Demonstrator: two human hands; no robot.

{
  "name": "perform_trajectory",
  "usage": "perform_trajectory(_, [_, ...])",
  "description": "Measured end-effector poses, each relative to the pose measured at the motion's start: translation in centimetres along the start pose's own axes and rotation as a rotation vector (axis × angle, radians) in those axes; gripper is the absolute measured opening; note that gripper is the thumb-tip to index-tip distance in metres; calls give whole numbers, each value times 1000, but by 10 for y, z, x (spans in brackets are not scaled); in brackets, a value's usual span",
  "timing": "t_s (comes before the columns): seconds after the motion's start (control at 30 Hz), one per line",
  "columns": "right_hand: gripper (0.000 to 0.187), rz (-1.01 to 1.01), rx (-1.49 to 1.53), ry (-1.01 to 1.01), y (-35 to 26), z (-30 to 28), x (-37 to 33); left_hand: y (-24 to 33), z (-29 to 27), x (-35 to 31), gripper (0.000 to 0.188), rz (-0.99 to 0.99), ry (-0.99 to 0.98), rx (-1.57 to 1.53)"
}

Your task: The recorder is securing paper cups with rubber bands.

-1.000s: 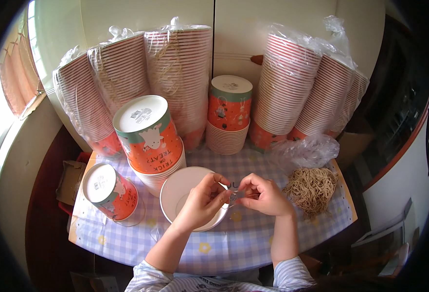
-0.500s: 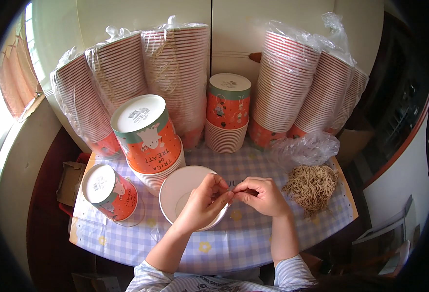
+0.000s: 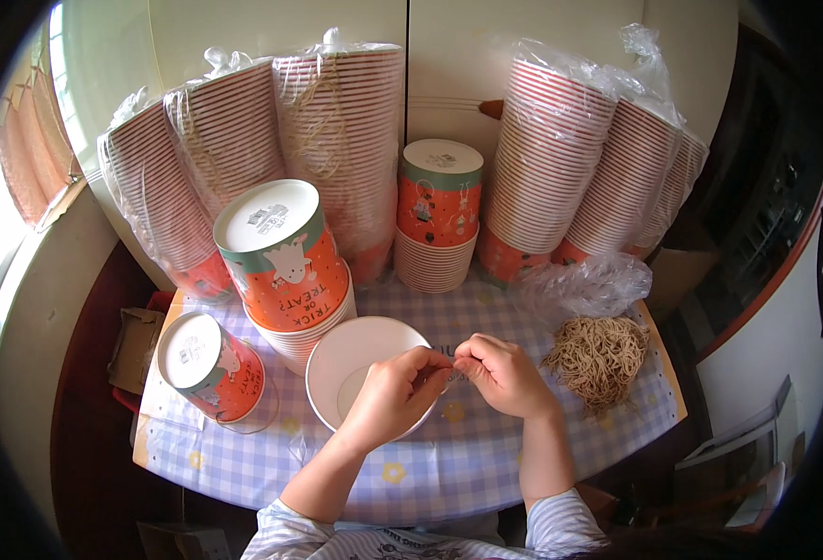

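Note:
My left hand [image 3: 400,390] and my right hand [image 3: 503,375] meet fingertip to fingertip, both in a pinch. Whatever lies between the fingers is too small to make out. Under my left hand a white-lined paper bucket [image 3: 330,378] lies with its mouth facing me, its right side partly covered by that hand. Right of my right hand sits a tangled heap of tan cord [image 3: 598,362]. At the left, an orange and green paper bucket [image 3: 234,378] stands upside down, with a thin loop of cord by its rim.
Behind the hands rise an upturned stack of orange buckets [image 3: 285,271] and a smaller stack [image 3: 438,210]. Tall plastic-wrapped stacks [image 3: 337,140] line the back left, others [image 3: 551,140] the back right. Crumpled clear plastic [image 3: 589,285] lies behind the cord. A checked cloth [image 3: 337,476] covers the table.
My joined fingertips have shifted slightly to the right and up, and my right hand has turned a little. The buckets and the cord heap stay in place.

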State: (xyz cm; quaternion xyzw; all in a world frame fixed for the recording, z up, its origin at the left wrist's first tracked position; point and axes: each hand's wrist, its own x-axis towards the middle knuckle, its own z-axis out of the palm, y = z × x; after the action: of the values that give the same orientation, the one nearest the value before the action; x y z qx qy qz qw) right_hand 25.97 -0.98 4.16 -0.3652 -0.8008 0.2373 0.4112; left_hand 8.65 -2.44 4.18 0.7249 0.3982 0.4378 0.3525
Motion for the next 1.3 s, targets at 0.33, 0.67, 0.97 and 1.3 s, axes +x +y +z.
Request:
perform_trajectory(0.33, [19, 40, 91, 15, -7, -5, 2, -3, -2, -1, 12, 1, 45, -29])
perform_trajectory(0.67, [12, -89, 35, 45, 3, -2, 1, -3, -2, -1, 12, -11, 31, -57])
perform_trajectory(0.97, [9, -106, 31, 92, 2, -1, 2, -5, 1, 0, 12, 11, 56, -61])
perform_trajectory(1.3, [12, -68, 39, 63, 1, 1, 1, 0, 3, 0, 10, 109, 133, 88])
